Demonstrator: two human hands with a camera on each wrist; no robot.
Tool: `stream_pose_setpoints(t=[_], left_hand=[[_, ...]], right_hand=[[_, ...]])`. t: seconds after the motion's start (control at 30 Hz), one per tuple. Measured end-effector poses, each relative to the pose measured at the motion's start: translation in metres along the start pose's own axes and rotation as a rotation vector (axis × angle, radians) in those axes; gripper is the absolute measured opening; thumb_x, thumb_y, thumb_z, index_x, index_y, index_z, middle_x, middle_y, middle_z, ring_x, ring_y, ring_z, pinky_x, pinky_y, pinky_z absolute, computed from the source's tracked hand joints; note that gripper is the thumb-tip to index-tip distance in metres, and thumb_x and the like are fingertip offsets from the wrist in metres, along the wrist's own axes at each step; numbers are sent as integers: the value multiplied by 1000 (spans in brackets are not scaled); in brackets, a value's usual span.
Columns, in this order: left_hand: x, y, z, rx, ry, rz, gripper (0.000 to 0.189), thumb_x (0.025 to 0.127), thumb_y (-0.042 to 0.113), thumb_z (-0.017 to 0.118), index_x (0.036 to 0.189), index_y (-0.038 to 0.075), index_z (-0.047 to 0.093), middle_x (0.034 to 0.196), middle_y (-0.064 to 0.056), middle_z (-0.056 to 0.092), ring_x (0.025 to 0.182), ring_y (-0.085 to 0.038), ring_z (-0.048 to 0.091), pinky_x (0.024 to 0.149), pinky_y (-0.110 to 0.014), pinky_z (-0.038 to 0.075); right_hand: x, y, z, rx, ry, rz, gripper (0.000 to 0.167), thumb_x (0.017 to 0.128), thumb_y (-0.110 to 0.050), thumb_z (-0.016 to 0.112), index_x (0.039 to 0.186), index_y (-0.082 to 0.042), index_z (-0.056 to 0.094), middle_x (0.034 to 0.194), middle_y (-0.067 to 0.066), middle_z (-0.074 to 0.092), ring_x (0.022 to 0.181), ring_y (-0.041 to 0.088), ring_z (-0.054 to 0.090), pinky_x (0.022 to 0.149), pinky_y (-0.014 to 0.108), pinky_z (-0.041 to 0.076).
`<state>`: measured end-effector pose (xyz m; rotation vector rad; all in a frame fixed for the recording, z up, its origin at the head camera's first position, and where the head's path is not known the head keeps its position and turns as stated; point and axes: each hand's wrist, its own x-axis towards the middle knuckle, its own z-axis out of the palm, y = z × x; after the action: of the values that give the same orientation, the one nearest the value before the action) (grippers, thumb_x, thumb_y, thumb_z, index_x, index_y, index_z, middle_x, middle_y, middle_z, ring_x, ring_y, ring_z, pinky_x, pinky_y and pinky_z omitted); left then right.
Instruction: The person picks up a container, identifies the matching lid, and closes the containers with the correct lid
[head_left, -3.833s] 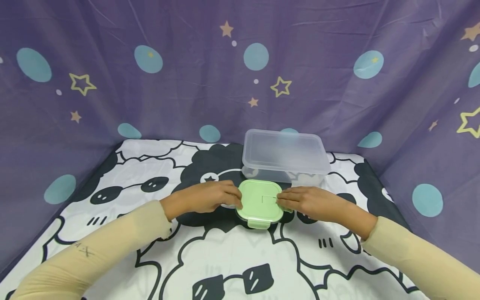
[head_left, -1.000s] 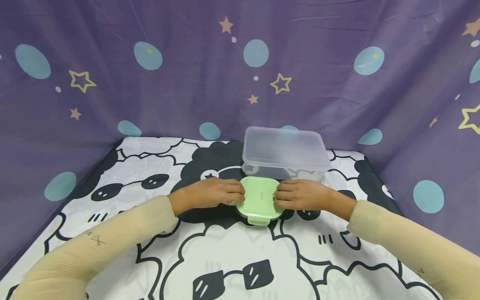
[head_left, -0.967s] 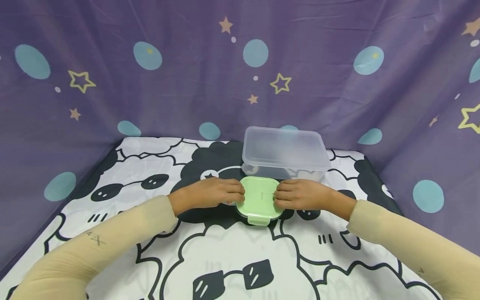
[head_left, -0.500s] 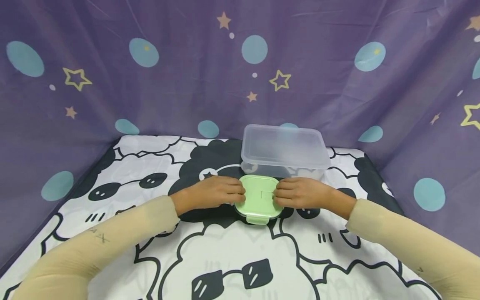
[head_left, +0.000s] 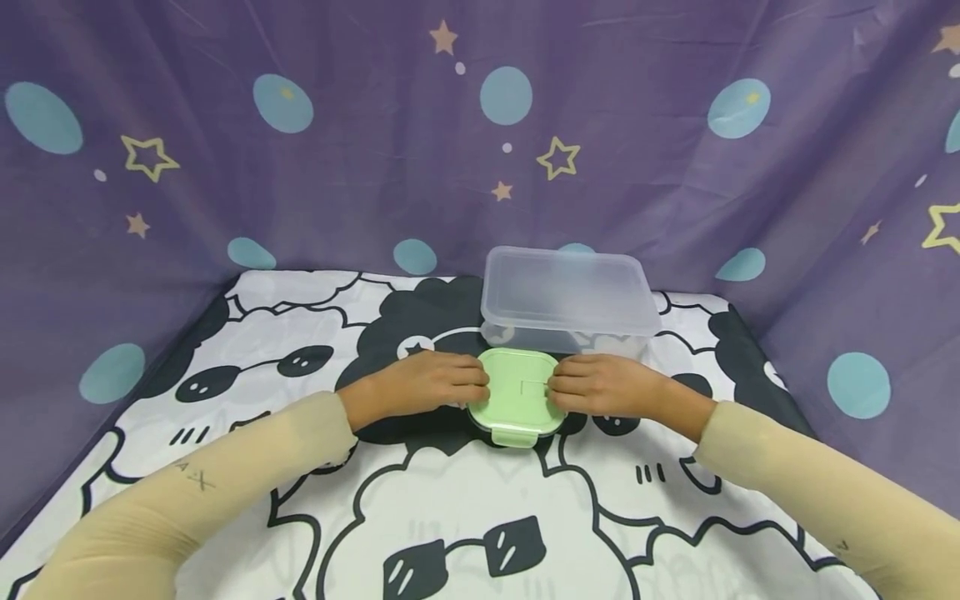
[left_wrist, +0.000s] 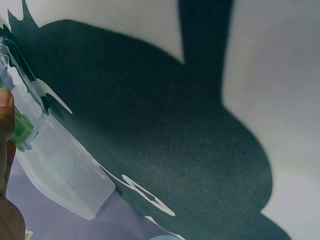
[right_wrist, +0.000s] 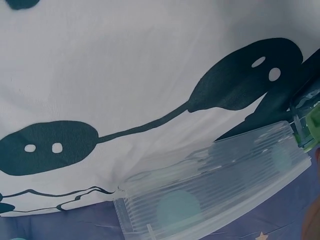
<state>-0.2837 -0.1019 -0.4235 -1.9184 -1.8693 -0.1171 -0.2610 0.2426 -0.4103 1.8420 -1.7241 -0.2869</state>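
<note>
A small square food container (head_left: 516, 392) with a light green clip lid lies on the patterned cloth, in the middle of the head view. My left hand (head_left: 429, 383) grips its left side, fingers curled over the lid's edge. On the opposite side my right hand (head_left: 609, 386) holds it the same way. The front clip (head_left: 514, 437) hangs over the near edge. At the left border of the left wrist view, the thumb (left_wrist: 6, 112) lies by a green clip (left_wrist: 22, 129) and the clear body. A green clip (right_wrist: 314, 125) also shows at the right wrist view's border.
Right behind the food container stands a larger translucent plastic box (head_left: 570, 292) with a frosted lid. The cloth (head_left: 450, 500) carries black-and-white cartoon sheep. A purple curtain (head_left: 375, 125) with stars and blue dots rises at the back and sides.
Since the oldest frame, my right hand's fingers have curled in closer over the lid's right side, hiding the clip that stuck out there. Over the last second both hands hold nearly still.
</note>
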Motion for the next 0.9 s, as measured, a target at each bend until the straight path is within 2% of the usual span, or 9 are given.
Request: stream_pose_setpoints(t=[0.23,0.43,0.6,0.73,0.9], left_hand=[[-1,4,-1,-13,14,0,43,82,6,85,119,11,64,119,-4,64,114,-20,61,91,-26,55],[-1,6,-3,2,16,-8,43,82,6,85,120,10,64,119,-5,65,115,-20,61,87,-26,56],[0,8,-6,10,-39,-34,36,88,5,79,120,12,63,121,-3,64,118,-20,60,87,-26,56],[1,10,-12,13,-90,-67,33,88,6,77,117,14,62,122,-1,62,119,-20,58,85,-27,57],[0,11,-15,-15,-97,-83,32,88,5,78,115,15,63,120,0,62,117,-19,58,82,-27,57]], right_hand=[[0,-3,-3,13,-29,48,26,93,1,50,114,-6,65,112,6,67,105,24,65,95,36,54],[-2,-8,-4,28,-39,94,27,91,1,53,115,-5,64,114,8,68,107,24,66,96,35,54],[-4,-11,-3,35,-25,117,26,91,0,52,114,-5,64,114,9,68,108,24,65,97,35,53],[-5,-13,-3,32,-26,129,28,92,0,50,115,-5,64,115,10,68,109,25,65,99,36,52],[-4,-15,-2,23,-37,130,28,92,0,51,116,-5,64,117,11,68,112,26,65,102,37,51]])
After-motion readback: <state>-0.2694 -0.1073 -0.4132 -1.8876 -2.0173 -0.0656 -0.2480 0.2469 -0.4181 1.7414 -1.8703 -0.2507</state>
